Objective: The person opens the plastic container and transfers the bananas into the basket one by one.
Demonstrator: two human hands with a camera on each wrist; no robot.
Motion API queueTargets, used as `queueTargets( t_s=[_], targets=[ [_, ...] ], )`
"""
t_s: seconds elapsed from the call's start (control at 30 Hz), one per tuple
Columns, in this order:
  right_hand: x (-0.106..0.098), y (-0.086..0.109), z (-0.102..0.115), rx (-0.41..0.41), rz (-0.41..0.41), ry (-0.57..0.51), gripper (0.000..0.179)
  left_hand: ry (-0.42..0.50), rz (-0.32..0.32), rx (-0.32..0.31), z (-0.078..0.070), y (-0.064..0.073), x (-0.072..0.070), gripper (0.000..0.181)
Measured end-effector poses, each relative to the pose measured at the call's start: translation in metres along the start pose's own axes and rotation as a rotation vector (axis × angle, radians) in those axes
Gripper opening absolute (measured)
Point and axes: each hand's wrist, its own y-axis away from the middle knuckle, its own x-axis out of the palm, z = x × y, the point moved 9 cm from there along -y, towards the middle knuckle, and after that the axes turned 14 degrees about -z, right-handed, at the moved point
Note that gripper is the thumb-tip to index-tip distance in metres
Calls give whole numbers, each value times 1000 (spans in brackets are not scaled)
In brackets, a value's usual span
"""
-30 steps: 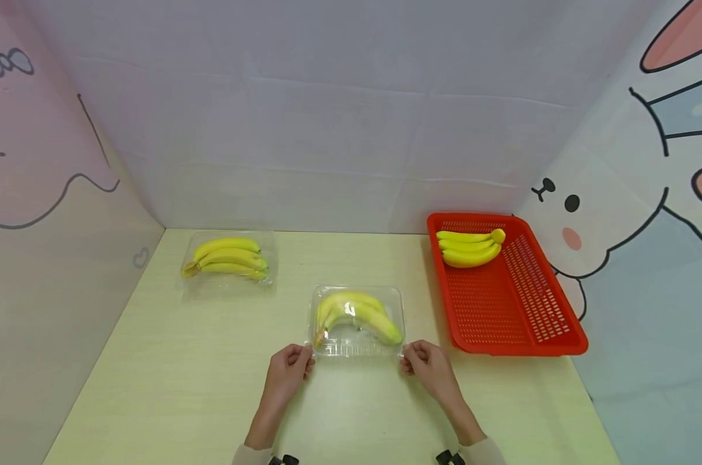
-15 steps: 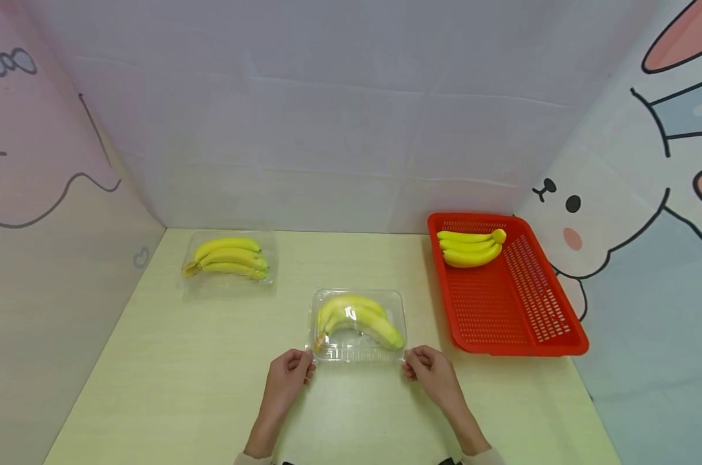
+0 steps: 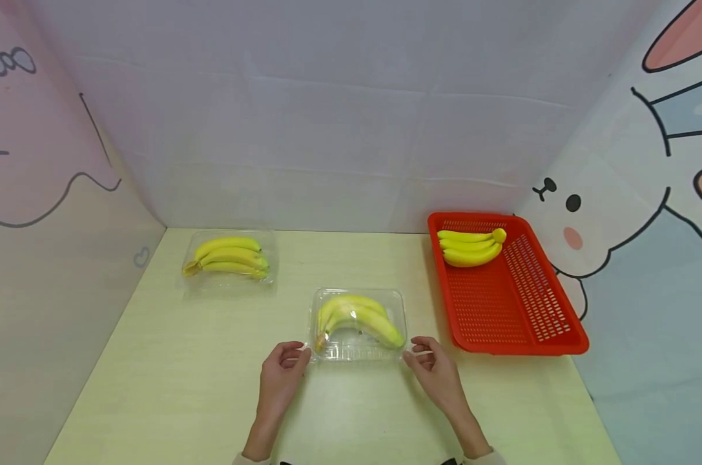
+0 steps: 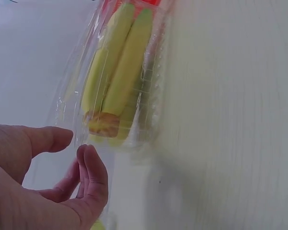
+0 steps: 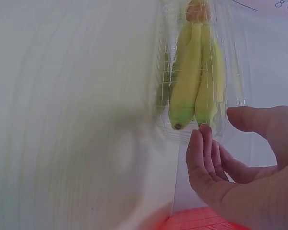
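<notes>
In the head view a clear plastic clamshell box [image 3: 359, 354] lies on the table between the two hands, its lid down over a bunch of bananas [image 3: 362, 316]. My left hand [image 3: 279, 378] is at its near left corner; the left wrist view has thumb and fingertips parted, with a gap between them beside the box edge. At the near right corner, my right hand [image 3: 436, 374] likewise has its thumb [image 5: 245, 117] apart from the fingers, close to the box. Whether any fingertip still touches the plastic is hard to tell.
A second clear box [image 3: 272, 258] with bananas stands at the back left. To the right, a red plastic basket [image 3: 484, 310] holds another banana bunch [image 3: 469, 250]. Printed cloth walls [image 3: 351, 129] enclose the pale table [image 3: 170, 361] at the back and sides.
The box came slightly toward me, then stayed put. Both hands pinched its near corners earlier; now their fingers have spread away from the thumbs.
</notes>
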Motion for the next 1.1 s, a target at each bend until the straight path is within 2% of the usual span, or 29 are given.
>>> queueTargets(
  t_s=[0.17,0.43,0.73,1.1],
  targets=[
    [-1,0,1,1,0,16,37,14,-6,6,-4,0,-1,28],
    [-1,0,5,5,17,30,42,13,-1,5,-2,-3,1,22],
    [0,-1,6,30,27,32,39,25,11,22,-10,-2,1,24],
    [2,-2,7,121,53,11,39,39,17,37,-14,-1,0,21]
  ],
)
